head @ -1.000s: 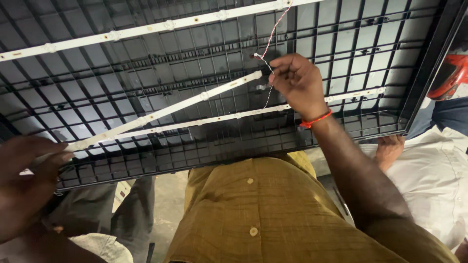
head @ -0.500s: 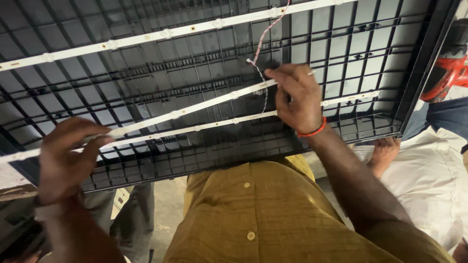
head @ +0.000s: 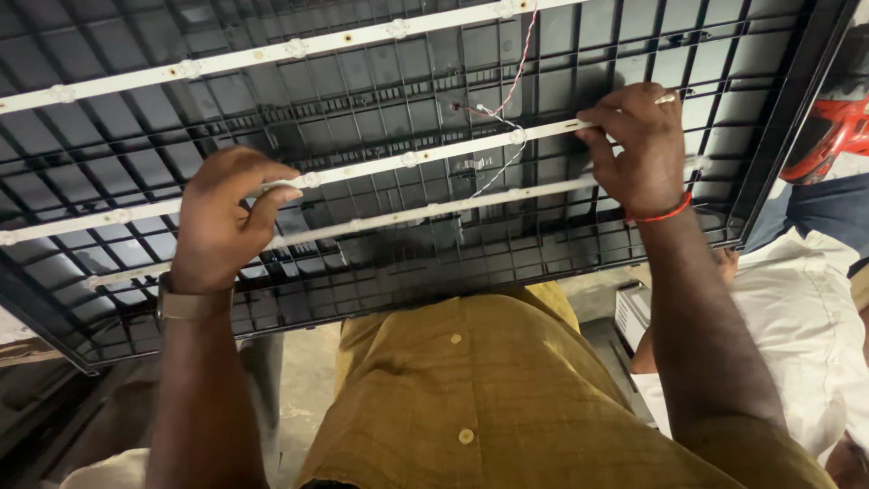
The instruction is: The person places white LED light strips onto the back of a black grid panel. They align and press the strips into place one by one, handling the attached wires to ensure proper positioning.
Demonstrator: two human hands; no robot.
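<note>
A black ribbed back panel (head: pixel 380 81) of a flat screen lies face up before me, with several white light strips across it. My left hand (head: pixel 222 222) pinches the middle white strip (head: pixel 425 156) near its left part. My right hand (head: pixel 634 149), with a red thread on the wrist, grips the same strip at its right end. A thin red and white wire (head: pixel 516 72) runs from the panel's top down to the strip near a small hole. Another white strip (head: pixel 272 54) lies higher up, and a third (head: pixel 434 213) lies just below the held one.
A red object (head: pixel 828 136) sits past the panel's right edge. A person in white cloth (head: pixel 797 317) sits at the right, a foot showing under the panel. My mustard shirt (head: pixel 480 398) fills the lower middle. A grey floor (head: pixel 303 389) shows below.
My left hand has come up from the lower left onto the middle strip. My right hand has slid right along the strip, away from the wire, and the strip now lies flatter on the panel.
</note>
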